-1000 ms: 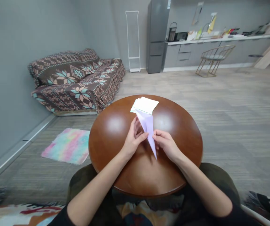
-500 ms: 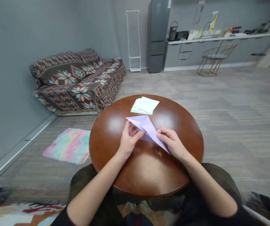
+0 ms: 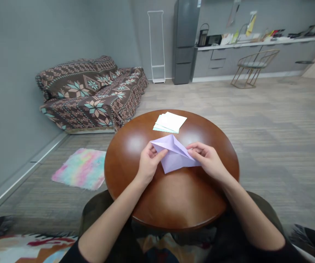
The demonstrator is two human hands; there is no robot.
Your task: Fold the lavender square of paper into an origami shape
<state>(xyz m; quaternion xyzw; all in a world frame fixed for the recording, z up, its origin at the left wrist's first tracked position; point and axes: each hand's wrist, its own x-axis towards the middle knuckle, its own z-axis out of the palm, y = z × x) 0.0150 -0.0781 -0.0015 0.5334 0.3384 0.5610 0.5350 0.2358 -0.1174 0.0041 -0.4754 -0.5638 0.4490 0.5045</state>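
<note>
A sheet of lilac origami paper [image 3: 176, 160], partly folded, is held up between both hands above the round brown table [image 3: 171, 204]. Creased flaps stand up along its far side, and a flat part spreads toward me with a corner pointing my way. My left hand [image 3: 149, 159] pinches its left side, thumb on top and fingers underneath. My right hand [image 3: 205, 156] grips the right side between thumb and fingertips. Beyond the folded sheet lies a small fanned stack of pale paper squares [image 3: 170, 122].
A sofa with a patterned cover [image 3: 91, 95] stands at the far left, near a fluffy pastel mat [image 3: 80, 168]. Against the back wall are a white rack [image 3: 157, 67], a grey fridge [image 3: 183, 44] and a kitchen counter [image 3: 256, 43]. A wire-frame chair [image 3: 253, 65] stands before the counter.
The lilac paper has opened out, its near part now spread toward me instead of narrow and pointed. My right hand has moved slightly right and up; my left hand has barely shifted.
</note>
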